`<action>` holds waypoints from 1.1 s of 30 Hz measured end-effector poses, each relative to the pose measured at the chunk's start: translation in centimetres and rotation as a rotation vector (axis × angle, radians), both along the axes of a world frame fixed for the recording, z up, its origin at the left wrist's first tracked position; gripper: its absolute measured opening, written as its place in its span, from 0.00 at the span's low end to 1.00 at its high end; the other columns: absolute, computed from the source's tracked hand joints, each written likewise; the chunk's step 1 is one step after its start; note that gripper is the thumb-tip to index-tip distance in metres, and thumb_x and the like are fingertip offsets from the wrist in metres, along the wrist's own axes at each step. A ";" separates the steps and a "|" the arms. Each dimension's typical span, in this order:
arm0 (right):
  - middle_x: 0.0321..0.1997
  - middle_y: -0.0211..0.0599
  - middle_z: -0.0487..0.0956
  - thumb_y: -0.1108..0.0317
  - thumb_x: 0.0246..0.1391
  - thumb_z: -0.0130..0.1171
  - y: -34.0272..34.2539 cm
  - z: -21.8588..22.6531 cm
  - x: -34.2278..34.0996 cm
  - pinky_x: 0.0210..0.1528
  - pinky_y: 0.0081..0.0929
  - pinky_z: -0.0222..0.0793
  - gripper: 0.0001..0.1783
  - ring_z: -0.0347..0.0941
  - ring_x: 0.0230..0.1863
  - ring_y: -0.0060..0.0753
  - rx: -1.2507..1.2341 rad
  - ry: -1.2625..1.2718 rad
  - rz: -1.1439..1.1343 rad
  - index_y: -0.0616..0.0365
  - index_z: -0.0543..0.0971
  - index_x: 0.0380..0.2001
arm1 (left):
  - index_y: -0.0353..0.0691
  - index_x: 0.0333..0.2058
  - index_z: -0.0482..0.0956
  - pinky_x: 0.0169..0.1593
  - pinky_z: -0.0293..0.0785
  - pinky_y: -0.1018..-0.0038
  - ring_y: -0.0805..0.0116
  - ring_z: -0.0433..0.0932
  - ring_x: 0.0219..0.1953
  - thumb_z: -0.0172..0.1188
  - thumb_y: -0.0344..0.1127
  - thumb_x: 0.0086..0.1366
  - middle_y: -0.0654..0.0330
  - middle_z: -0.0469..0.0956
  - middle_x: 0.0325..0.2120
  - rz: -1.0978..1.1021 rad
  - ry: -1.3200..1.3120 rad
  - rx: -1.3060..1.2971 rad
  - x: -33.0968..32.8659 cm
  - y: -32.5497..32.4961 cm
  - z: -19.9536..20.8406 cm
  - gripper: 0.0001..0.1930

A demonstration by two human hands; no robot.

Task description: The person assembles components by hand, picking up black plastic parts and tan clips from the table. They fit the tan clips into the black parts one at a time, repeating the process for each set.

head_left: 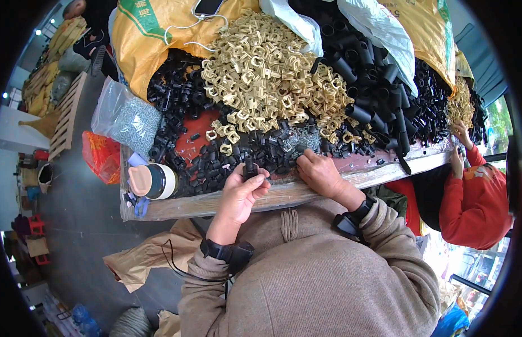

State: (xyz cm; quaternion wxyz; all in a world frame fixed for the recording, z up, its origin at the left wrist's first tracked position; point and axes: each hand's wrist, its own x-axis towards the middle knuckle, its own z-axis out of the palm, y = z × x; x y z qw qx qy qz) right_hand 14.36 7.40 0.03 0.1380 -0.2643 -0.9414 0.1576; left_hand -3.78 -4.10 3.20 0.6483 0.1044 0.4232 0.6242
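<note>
My left hand [242,192] is closed on a small black plastic fitting [250,166], held upright between thumb and fingers just over the table's near edge. To its right, my right hand [323,175] rests low at the edge with its fingertips pinched together; whatever is between them is hidden. Beyond that hand lies a loose patch of small silvery metal pieces [302,139]. Small black plastic pieces [213,165] are scattered around both hands. A large heap of beige plastic clips [272,78] rises behind them.
A lidded cup [161,181] and a bag of small metal pieces [136,124] stand at the left. Black tubes [379,84] spill from a sack at the back right. A wooden edge [188,206] borders the table. A person in red [474,202] works at the right.
</note>
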 end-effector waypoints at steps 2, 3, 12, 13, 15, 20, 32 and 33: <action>0.24 0.40 0.66 0.72 0.41 0.51 0.0 0.1 0.1 0.24 0.33 0.64 0.05 0.68 0.22 0.43 -0.021 0.045 -0.005 0.59 0.67 0.23 | 0.37 0.33 0.67 0.26 0.71 0.82 0.74 0.73 0.25 0.55 0.27 0.52 0.59 0.72 0.27 -0.004 0.022 -0.002 0.2 0.0 0.1 0.09; 0.24 0.40 0.65 0.72 0.41 0.51 0.0 0.0 0.0 0.24 0.32 0.64 0.05 0.67 0.22 0.43 -0.049 0.079 -0.015 0.59 0.67 0.24 | 0.38 0.32 0.68 0.26 0.71 0.83 0.74 0.73 0.24 0.56 0.28 0.52 0.60 0.72 0.26 -0.019 0.041 -0.002 0.2 0.1 -0.1 0.08; 0.19 0.32 0.65 0.73 0.47 0.49 1.1 0.8 0.8 0.19 0.21 0.57 0.04 0.60 0.16 0.25 -0.495 0.414 -0.159 0.60 0.67 0.25 | 0.38 0.32 0.69 0.22 0.66 0.85 0.78 0.70 0.20 0.57 0.29 0.51 0.64 0.71 0.20 -0.127 0.225 0.004 1.3 1.3 -0.2 0.09; 0.19 0.32 0.65 0.73 0.47 0.49 0.9 0.9 0.9 0.19 0.21 0.57 0.04 0.60 0.16 0.25 -0.496 0.415 -0.156 0.60 0.67 0.25 | 0.37 0.32 0.69 0.22 0.66 0.85 0.79 0.70 0.20 0.58 0.29 0.51 0.64 0.71 0.20 -0.138 0.252 0.004 1.7 1.4 -0.1 0.10; 0.19 0.28 0.66 0.72 0.49 0.49 0.6 1.6 1.1 0.18 0.16 0.54 0.03 0.58 0.16 0.18 -1.085 0.511 -0.207 0.60 0.67 0.26 | 0.37 0.33 0.70 0.22 0.65 0.85 0.80 0.69 0.20 0.58 0.29 0.51 0.65 0.70 0.20 -0.134 0.283 0.026 2.3 1.7 0.0 0.10; 0.22 0.27 0.68 0.70 0.51 0.49 0.2 1.4 1.1 0.16 0.10 0.51 0.05 0.56 0.16 0.12 -1.623 0.683 -0.123 0.61 0.69 0.26 | 0.34 0.32 0.72 0.23 0.65 0.86 0.82 0.67 0.19 0.57 0.28 0.52 0.68 0.70 0.18 -0.151 0.446 0.107 3.5 2.8 -0.3 0.09; 0.21 0.27 0.68 0.73 0.50 0.49 -0.6 1.8 0.0 0.16 0.11 0.53 0.03 0.57 0.15 0.14 -1.592 0.679 -0.205 0.60 0.68 0.26 | 0.36 0.26 0.74 0.22 0.64 0.87 0.83 0.66 0.18 0.58 0.32 0.52 0.67 0.72 0.17 -0.077 0.626 0.164 4.3 3.9 -2.1 0.05; 0.21 0.27 0.68 0.73 0.50 0.49 -0.7 1.8 -0.1 0.16 0.11 0.53 0.03 0.57 0.15 0.14 -1.586 0.685 -0.169 0.60 0.68 0.26 | 0.36 0.26 0.74 0.22 0.64 0.87 0.83 0.66 0.18 0.58 0.32 0.52 0.67 0.72 0.17 -0.060 0.651 0.174 4.6 4.0 -2.1 0.05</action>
